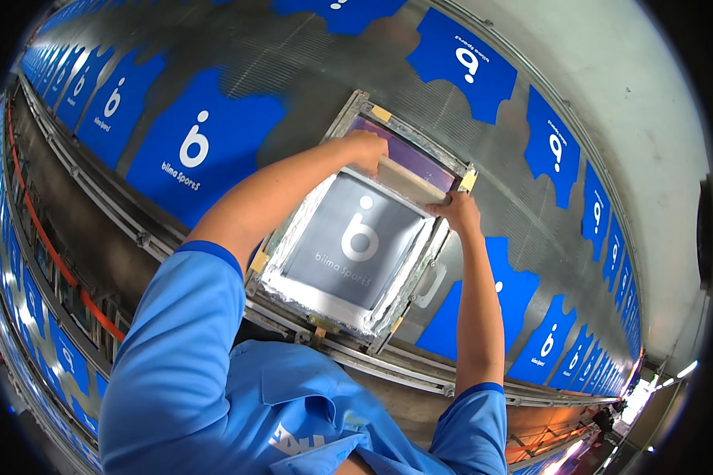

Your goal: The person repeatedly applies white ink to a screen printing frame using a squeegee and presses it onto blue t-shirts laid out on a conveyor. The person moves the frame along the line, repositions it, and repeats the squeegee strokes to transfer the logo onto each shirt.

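Note:
A flat screen-printing frame [421,141] lies tilted across the long table in front of me. Its grey mesh [313,233] carries a round white figure with lettering below. Both hands grip a pale squeegee [410,182] that spans the far part of the mesh. My left hand [364,150] is closed round its left end, while my right hand [458,212] holds the right end beside the frame's edge. White ink [313,294] is smeared thickly along the near side and right edge of the mesh. The squeegee's blade is hidden from sight.
Blue cut fabric pieces with white prints lie on the table, such as one piece [206,142] at left and another [467,59] at the far side. A metal rail [146,241] borders the table. An orange strip [55,261] runs at left; a pale handle [431,286] sits beside the frame.

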A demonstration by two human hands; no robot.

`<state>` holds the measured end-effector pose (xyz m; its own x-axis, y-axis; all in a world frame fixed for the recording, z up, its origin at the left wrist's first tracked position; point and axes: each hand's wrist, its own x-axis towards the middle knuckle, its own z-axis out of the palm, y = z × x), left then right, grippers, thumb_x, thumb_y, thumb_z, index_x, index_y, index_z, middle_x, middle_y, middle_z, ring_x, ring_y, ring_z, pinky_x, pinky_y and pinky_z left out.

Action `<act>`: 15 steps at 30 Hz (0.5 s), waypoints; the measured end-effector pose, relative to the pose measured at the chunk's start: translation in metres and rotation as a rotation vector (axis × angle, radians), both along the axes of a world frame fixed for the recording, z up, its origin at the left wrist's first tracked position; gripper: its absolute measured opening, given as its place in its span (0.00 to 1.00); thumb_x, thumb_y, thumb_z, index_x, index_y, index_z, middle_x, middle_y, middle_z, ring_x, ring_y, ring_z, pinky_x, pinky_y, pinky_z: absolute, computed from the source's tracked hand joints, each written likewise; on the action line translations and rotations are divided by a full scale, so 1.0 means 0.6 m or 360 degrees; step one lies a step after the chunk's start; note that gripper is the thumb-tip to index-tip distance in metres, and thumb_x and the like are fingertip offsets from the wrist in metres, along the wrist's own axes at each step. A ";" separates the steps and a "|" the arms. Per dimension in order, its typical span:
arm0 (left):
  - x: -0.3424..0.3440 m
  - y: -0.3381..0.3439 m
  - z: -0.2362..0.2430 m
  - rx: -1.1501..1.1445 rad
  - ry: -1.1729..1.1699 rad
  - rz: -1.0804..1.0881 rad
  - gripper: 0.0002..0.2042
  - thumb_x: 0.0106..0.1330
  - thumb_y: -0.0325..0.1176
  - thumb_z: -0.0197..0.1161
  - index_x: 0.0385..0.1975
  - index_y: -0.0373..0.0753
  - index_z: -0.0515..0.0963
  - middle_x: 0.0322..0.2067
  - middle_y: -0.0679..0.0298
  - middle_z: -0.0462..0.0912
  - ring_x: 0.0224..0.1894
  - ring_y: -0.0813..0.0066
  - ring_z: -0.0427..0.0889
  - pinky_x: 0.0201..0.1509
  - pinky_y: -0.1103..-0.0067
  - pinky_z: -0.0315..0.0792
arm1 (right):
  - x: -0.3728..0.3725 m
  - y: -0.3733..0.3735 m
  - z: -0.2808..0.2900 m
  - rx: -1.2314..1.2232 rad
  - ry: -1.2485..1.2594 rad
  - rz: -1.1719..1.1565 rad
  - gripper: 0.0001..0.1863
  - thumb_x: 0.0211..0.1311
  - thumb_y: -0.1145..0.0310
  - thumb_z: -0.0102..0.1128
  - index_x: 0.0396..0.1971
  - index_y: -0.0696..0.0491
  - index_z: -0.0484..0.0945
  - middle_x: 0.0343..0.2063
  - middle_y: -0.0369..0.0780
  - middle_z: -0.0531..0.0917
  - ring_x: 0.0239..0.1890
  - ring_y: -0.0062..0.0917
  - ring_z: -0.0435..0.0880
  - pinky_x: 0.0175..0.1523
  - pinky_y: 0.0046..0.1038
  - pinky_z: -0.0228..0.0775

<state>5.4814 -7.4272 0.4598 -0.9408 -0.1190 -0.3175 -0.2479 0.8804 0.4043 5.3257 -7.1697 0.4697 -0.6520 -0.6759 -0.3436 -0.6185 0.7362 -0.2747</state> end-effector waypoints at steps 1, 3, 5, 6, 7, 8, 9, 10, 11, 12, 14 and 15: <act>-0.013 -0.007 0.000 0.0000 0.0001 0.0037 0.21 0.47 0.41 0.76 0.45 0.51 0.87 0.39 0.58 0.88 0.44 0.57 0.86 0.49 0.65 0.79 | -0.007 -0.004 0.000 -0.0007 0.0060 0.0004 0.27 0.43 0.46 0.79 0.30 0.56 0.85 0.26 0.44 0.87 0.31 0.38 0.87 0.38 0.38 0.75; -0.014 -0.004 -0.007 -0.0035 -0.0003 0.0029 0.20 0.47 0.42 0.76 0.44 0.51 0.87 0.38 0.59 0.88 0.44 0.57 0.86 0.50 0.65 0.79 | -0.003 -0.008 -0.019 -0.0026 0.0140 0.0006 0.27 0.42 0.46 0.79 0.32 0.55 0.86 0.27 0.43 0.87 0.33 0.38 0.87 0.39 0.38 0.76; 0.006 0.011 -0.009 -0.0018 0.0013 0.0040 0.17 0.48 0.41 0.76 0.41 0.50 0.88 0.37 0.59 0.88 0.44 0.58 0.86 0.48 0.65 0.79 | 0.022 0.008 -0.028 -0.0091 0.0100 -0.0069 0.25 0.42 0.47 0.78 0.29 0.53 0.86 0.27 0.43 0.87 0.34 0.39 0.86 0.39 0.39 0.76; 0.027 0.026 -0.009 -0.0032 0.0017 0.0037 0.16 0.49 0.40 0.75 0.40 0.50 0.88 0.36 0.59 0.88 0.43 0.58 0.86 0.48 0.65 0.79 | 0.045 0.027 -0.030 -0.0109 0.0073 -0.0111 0.23 0.43 0.47 0.78 0.27 0.53 0.85 0.27 0.43 0.87 0.34 0.40 0.86 0.39 0.39 0.76; 0.052 0.042 -0.007 -0.0046 0.0021 0.0035 0.15 0.49 0.40 0.75 0.39 0.50 0.88 0.36 0.59 0.88 0.43 0.58 0.86 0.47 0.65 0.79 | 0.076 0.044 -0.032 -0.0113 0.0096 -0.0107 0.22 0.44 0.48 0.78 0.29 0.52 0.86 0.26 0.43 0.86 0.33 0.40 0.86 0.39 0.39 0.76; 0.082 0.072 -0.006 -0.0045 0.0019 0.0014 0.14 0.50 0.39 0.74 0.39 0.50 0.88 0.35 0.60 0.88 0.42 0.58 0.86 0.46 0.65 0.79 | 0.114 0.074 -0.025 -0.0070 0.0097 -0.0123 0.22 0.44 0.48 0.78 0.29 0.51 0.86 0.25 0.42 0.86 0.33 0.40 0.86 0.38 0.39 0.76; 0.114 0.088 -0.011 -0.0020 -0.0032 0.0059 0.12 0.51 0.38 0.73 0.37 0.50 0.87 0.34 0.60 0.88 0.40 0.57 0.86 0.45 0.64 0.78 | 0.147 0.088 -0.026 -0.0041 0.0094 -0.0107 0.21 0.44 0.49 0.78 0.30 0.51 0.87 0.25 0.42 0.86 0.32 0.41 0.85 0.38 0.39 0.76; 0.156 0.114 -0.017 -0.0014 -0.0068 0.0067 0.12 0.51 0.38 0.73 0.37 0.51 0.87 0.33 0.61 0.88 0.40 0.58 0.87 0.45 0.64 0.78 | 0.180 0.106 -0.028 -0.0012 0.0092 -0.0095 0.21 0.44 0.49 0.78 0.30 0.51 0.87 0.24 0.42 0.85 0.31 0.41 0.85 0.37 0.39 0.76; 0.193 0.136 -0.018 -0.0033 -0.0077 0.0074 0.12 0.52 0.37 0.72 0.38 0.51 0.88 0.33 0.61 0.88 0.39 0.58 0.87 0.45 0.64 0.78 | 0.216 0.140 -0.047 -0.0217 0.0232 -0.0017 0.18 0.44 0.54 0.79 0.31 0.50 0.88 0.25 0.42 0.85 0.31 0.40 0.83 0.38 0.40 0.76; 0.238 0.161 -0.022 -0.0048 -0.0093 0.0097 0.12 0.52 0.37 0.72 0.38 0.52 0.88 0.33 0.62 0.88 0.38 0.58 0.87 0.45 0.65 0.78 | 0.256 0.155 -0.039 -0.0282 0.0157 -0.0036 0.15 0.43 0.60 0.79 0.32 0.49 0.88 0.27 0.40 0.85 0.34 0.38 0.83 0.40 0.39 0.76; 0.323 0.208 -0.028 -0.0059 -0.0056 0.0116 0.13 0.52 0.32 0.71 0.38 0.52 0.88 0.35 0.64 0.88 0.39 0.61 0.87 0.47 0.65 0.77 | 0.326 0.189 -0.034 -0.0363 0.0146 0.0006 0.14 0.41 0.67 0.79 0.32 0.48 0.88 0.30 0.38 0.86 0.38 0.36 0.82 0.44 0.36 0.75; 0.364 0.230 -0.031 -0.0049 -0.0018 0.0133 0.14 0.52 0.30 0.71 0.39 0.52 0.87 0.36 0.65 0.88 0.40 0.63 0.87 0.48 0.66 0.77 | 0.360 0.207 -0.033 -0.0401 0.0151 0.0026 0.15 0.39 0.69 0.78 0.32 0.48 0.88 0.30 0.37 0.86 0.38 0.35 0.82 0.44 0.36 0.75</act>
<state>5.6996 -7.2891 0.4410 -0.9235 -0.2070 -0.3230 -0.3254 0.8685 0.3740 5.5415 -7.0454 0.4500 -0.6617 -0.7430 -0.1007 -0.6615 0.6417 -0.3882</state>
